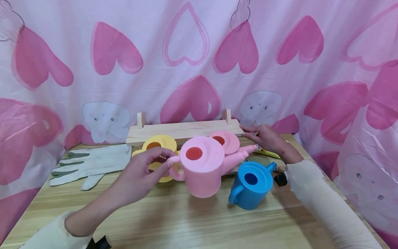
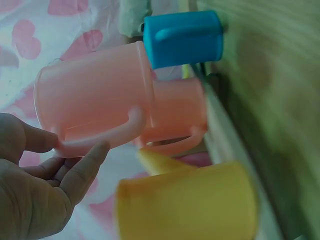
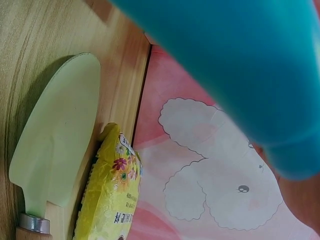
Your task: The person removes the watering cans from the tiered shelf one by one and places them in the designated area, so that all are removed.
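My left hand (image 1: pixel 136 176) pinches the handle of a pink watering can (image 1: pixel 203 181), which is held upright above the table, its spout pointing right. My right hand (image 1: pixel 267 140) grips the right end of a wooden rack (image 1: pixel 183 129) with thumb and fingers. Behind the held can, a second pink watering can (image 1: pixel 230 142) is partly hidden. To its left a yellow watering can (image 1: pixel 166 141) is partly covered by my left hand. Nearer, at the right, stands a blue watering can (image 1: pixel 253 190); it fills much of the right wrist view and hides most of my right hand there.
A pair of white and green gloves (image 1: pixel 99 159) lies at the left on the wooden table (image 1: pixel 174 224). On the right are a trowel (image 3: pixel 60 135) with a pale green blade and a yellow packet (image 3: pixel 112 185). A pink heart-patterned curtain (image 1: pixel 149 93) hangs behind the rack.
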`<state>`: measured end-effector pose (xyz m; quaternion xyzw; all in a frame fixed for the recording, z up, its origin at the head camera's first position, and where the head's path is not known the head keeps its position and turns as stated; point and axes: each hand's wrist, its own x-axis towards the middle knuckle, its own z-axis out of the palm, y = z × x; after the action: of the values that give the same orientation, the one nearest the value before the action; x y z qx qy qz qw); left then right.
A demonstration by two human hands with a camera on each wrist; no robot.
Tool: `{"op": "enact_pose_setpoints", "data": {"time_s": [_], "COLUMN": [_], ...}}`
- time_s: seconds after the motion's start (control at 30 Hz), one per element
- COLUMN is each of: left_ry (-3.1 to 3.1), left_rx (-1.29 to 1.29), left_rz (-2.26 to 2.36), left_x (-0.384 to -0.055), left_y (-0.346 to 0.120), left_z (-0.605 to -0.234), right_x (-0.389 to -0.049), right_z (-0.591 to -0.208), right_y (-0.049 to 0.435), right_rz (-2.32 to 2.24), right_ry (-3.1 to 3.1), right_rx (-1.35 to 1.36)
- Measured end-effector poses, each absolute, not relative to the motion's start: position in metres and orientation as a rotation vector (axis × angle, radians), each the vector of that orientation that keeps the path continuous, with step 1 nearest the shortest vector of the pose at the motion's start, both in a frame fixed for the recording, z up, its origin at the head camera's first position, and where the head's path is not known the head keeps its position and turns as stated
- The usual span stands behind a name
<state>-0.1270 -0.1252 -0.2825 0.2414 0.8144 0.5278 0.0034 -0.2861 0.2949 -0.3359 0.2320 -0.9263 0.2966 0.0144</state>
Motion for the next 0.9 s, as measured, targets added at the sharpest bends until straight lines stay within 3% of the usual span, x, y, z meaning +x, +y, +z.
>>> {"op": "enact_pose_setpoints", "data": {"time_s": [0.47,0.9], "left_ry": [2.506,2.576], "left_rx": [0.724,0.685], "left_rz": [1.657,1.61], "left_x": [-0.123,-0.129], "left_y": [-0.117,-0.114], "left_z": [-0.337,-0.363], "right_x": [-0.287,-0.285], "right_z": [-0.337,-0.337], "right_y": [0.296,0.294], "right_rz": [0.929,0.938], "right_ry": [-2.833,-2.877], "right_rx": [0.765,0.712]}}
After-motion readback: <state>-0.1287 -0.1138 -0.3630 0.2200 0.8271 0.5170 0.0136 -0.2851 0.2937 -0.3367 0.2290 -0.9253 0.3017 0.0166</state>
